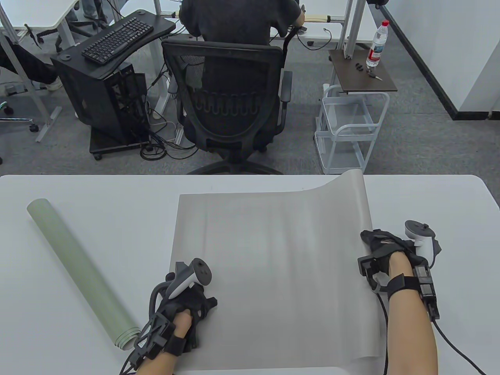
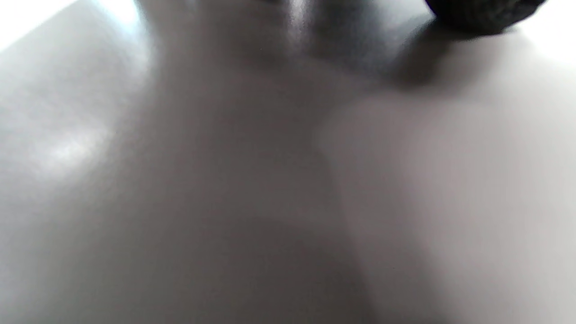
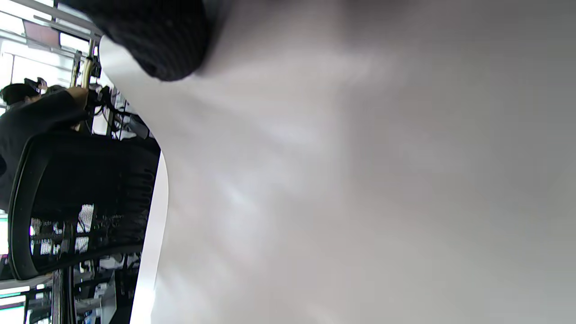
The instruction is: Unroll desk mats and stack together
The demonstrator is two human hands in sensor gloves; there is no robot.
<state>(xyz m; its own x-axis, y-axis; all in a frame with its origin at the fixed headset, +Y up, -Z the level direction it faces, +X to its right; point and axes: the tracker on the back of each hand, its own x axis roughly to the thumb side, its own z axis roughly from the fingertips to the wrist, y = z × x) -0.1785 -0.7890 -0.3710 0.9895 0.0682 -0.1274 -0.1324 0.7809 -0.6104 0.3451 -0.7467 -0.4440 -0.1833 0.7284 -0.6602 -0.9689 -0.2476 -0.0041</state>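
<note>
A grey desk mat [image 1: 273, 273] lies unrolled on the white table [image 1: 97, 195]; its far right corner [image 1: 351, 183] still curls upward. My left hand [image 1: 193, 299] rests palm down on the mat's near left part. My right hand [image 1: 377, 240] presses on the mat's right edge. A rolled pale green mat [image 1: 78, 273] lies diagonally on the table to the left, untouched. The left wrist view is filled by the blurred grey mat [image 2: 270, 180] with a gloved fingertip [image 2: 481, 15] at the top. The right wrist view shows the mat [image 3: 360, 180] under a gloved fingertip [image 3: 162, 40].
Beyond the table's far edge a person sits in a black office chair [image 1: 230, 105]. A white wire cart [image 1: 351, 129] stands right of the chair, and a computer stand with a keyboard [image 1: 117, 39] is to its left.
</note>
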